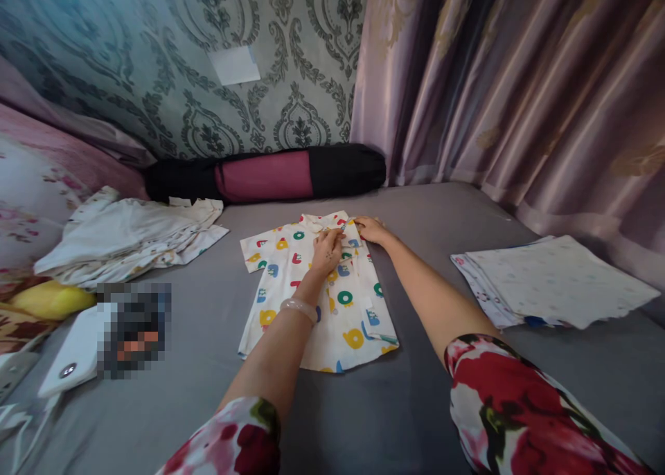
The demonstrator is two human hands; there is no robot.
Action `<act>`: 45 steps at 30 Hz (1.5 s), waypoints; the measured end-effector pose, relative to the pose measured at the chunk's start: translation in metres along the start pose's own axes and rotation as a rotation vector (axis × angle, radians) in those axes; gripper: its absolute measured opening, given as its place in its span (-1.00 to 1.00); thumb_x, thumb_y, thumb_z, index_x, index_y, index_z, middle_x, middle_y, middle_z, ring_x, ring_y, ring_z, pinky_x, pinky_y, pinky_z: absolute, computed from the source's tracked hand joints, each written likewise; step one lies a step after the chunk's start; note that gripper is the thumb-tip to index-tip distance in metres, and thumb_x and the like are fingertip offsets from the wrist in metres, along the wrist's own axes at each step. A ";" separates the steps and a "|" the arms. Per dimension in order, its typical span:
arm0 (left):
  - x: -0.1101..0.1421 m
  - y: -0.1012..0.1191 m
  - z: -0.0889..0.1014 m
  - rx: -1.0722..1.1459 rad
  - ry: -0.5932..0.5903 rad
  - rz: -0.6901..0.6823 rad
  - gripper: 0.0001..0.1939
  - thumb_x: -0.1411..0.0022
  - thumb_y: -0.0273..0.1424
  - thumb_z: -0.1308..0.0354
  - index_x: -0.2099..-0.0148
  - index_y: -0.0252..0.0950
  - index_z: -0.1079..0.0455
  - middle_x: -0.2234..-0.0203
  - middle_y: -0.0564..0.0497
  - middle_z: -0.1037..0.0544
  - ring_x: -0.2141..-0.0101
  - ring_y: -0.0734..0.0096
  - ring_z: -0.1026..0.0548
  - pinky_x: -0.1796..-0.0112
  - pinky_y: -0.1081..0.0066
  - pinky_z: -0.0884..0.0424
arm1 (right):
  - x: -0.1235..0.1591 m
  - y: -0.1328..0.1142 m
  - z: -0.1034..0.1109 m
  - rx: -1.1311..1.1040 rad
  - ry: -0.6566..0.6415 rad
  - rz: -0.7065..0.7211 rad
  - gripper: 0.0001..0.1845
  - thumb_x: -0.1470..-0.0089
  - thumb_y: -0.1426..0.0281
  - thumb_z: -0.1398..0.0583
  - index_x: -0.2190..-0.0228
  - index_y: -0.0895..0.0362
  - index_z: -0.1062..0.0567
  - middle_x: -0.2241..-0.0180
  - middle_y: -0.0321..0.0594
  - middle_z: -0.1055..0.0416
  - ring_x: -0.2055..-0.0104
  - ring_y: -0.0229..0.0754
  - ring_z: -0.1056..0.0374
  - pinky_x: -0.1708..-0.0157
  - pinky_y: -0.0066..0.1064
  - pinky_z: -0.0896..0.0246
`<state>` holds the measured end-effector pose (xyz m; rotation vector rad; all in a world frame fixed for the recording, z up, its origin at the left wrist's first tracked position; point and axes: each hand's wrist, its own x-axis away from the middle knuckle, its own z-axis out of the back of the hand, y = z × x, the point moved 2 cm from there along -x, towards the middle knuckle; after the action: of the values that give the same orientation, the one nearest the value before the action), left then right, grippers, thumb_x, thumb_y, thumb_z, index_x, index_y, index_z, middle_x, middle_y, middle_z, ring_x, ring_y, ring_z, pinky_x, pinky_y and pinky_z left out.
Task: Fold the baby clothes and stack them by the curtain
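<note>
A small short-sleeved shirt (306,309), white with colourful letter shapes, lies spread on the grey bed sheet with its collar away from me. My left hand (328,250) rests on its upper chest, fingers bent and pressed together on the cloth beside the pocket. At the shoulder on the right, my right hand (371,230) has its fingers closed on the shirt's edge. That side's sleeve appears turned inward, while the left sleeve (255,250) sticks out flat. Some fingertips of both hands are hidden.
Folded white clothes (140,232) lie at the left, and a stack of folded cloth (555,281) at the right. A black and maroon bolster (264,176) lies along the wall. A white device with a cord (77,350) and a blurred-out item are at the near left.
</note>
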<state>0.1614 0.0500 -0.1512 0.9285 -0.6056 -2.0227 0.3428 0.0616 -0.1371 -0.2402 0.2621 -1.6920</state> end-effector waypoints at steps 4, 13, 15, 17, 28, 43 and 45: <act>0.000 -0.005 0.001 0.035 0.055 0.034 -0.51 -0.12 -0.63 0.06 -0.07 -0.19 -0.32 0.12 -0.02 -0.56 -0.04 0.16 -0.31 -0.07 0.07 -0.17 | 0.008 -0.018 0.005 -0.060 0.025 -0.064 -0.51 -0.26 0.30 0.12 -0.09 0.06 -0.40 -0.08 -0.13 -0.39 -0.10 -0.01 -0.28 -0.05 -0.20 -0.14; -0.004 -0.016 -0.003 0.039 0.154 0.082 -0.52 -0.12 -0.61 0.05 -0.10 -0.29 -0.30 0.13 -0.12 -0.51 -0.01 0.14 -0.34 -0.05 0.12 -0.26 | 0.032 -0.074 -0.027 0.039 0.088 -0.091 -0.33 -0.29 0.22 0.21 -0.27 0.38 -0.05 -0.34 0.08 0.12 -0.38 0.06 0.27 -0.28 -0.04 0.32; -0.004 -0.017 -0.002 0.031 0.170 0.069 -0.53 -0.14 -0.59 0.04 -0.11 -0.30 -0.29 0.09 -0.14 -0.49 -0.02 0.13 -0.33 -0.06 0.12 -0.25 | 0.033 -0.075 -0.030 0.047 0.095 -0.104 -0.32 -0.29 0.21 0.23 -0.28 0.39 -0.03 -0.35 0.08 0.14 -0.38 0.05 0.27 -0.28 -0.05 0.34; -0.004 -0.016 -0.002 0.026 0.177 0.062 -0.55 -0.15 -0.57 0.03 -0.11 -0.29 -0.29 0.07 -0.14 -0.48 -0.03 0.12 -0.32 -0.07 0.11 -0.24 | 0.033 -0.075 -0.031 0.059 0.107 -0.101 -0.33 -0.29 0.21 0.22 -0.28 0.37 -0.04 -0.35 0.07 0.14 -0.38 0.04 0.26 -0.28 -0.06 0.34; -0.001 -0.019 0.020 0.117 0.032 0.264 -0.60 -0.15 -0.55 0.01 -0.06 -0.35 -0.30 0.04 -0.18 -0.45 0.00 0.19 -0.40 -0.02 0.20 -0.32 | 0.031 -0.075 -0.037 0.058 0.148 -0.118 -0.32 -0.25 0.20 0.15 -0.26 0.36 -0.09 -0.34 0.06 0.10 -0.36 0.04 0.21 -0.27 -0.07 0.30; 0.140 -0.029 0.120 -0.462 -0.256 0.090 -0.58 -0.26 -0.30 0.03 -0.12 -0.37 -0.23 -0.15 -0.27 -0.29 -0.19 0.10 -0.22 -0.18 0.17 -0.16 | 0.130 -0.060 -0.031 -0.043 0.064 0.049 -0.27 -0.27 0.19 0.19 -0.29 0.43 0.03 -0.35 0.12 0.20 -0.39 0.03 0.28 -0.32 -0.17 0.32; 0.145 -0.028 0.117 -0.477 -0.236 0.086 -0.56 -0.30 -0.29 0.09 -0.15 -0.37 -0.21 -0.18 -0.27 -0.26 -0.23 0.11 -0.16 -0.19 0.14 -0.13 | 0.159 -0.064 -0.032 0.015 0.033 0.081 -0.25 -0.27 0.16 0.20 -0.30 0.43 0.06 -0.36 0.10 0.22 -0.39 0.04 0.29 -0.32 -0.14 0.33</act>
<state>-0.0017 -0.0442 -0.1552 0.3790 -0.2571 -2.0824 0.2515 -0.0865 -0.1470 -0.1876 0.2800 -1.6179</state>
